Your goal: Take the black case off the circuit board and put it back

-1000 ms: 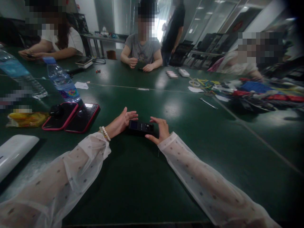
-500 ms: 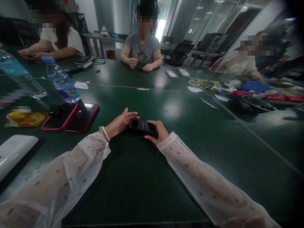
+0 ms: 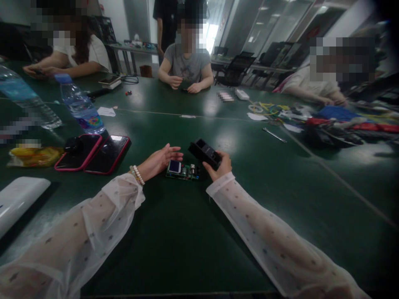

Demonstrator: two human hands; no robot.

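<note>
My right hand (image 3: 222, 165) grips a black plastic housing (image 3: 206, 152) by its near right end, tilted and raised off the table. The housing has a square window and small openings. Below and to its left lies a green circuit board (image 3: 185, 171) with a small dark screen in a white frame at its left end. My left hand (image 3: 162, 160) rests beside the board's upper left, fingers stretched out and apart, holding nothing. Whether its fingertips touch the board I cannot tell. Both forearms are in sheer white sleeves.
Left of my hands lie two red-edged phones (image 3: 107, 155), a yellow packet (image 3: 34, 157) and a white case (image 3: 21, 199). Water bottles (image 3: 81, 108) stand behind them. A wrench (image 3: 274, 135) and a pile of cables (image 3: 271, 110) lie to the right. Several people sit around the green table (image 3: 174, 249).
My right hand has lifted the black housing up and to the right, uncovering the circuit board. My left hand has barely moved. A standing person has appeared at the back.
</note>
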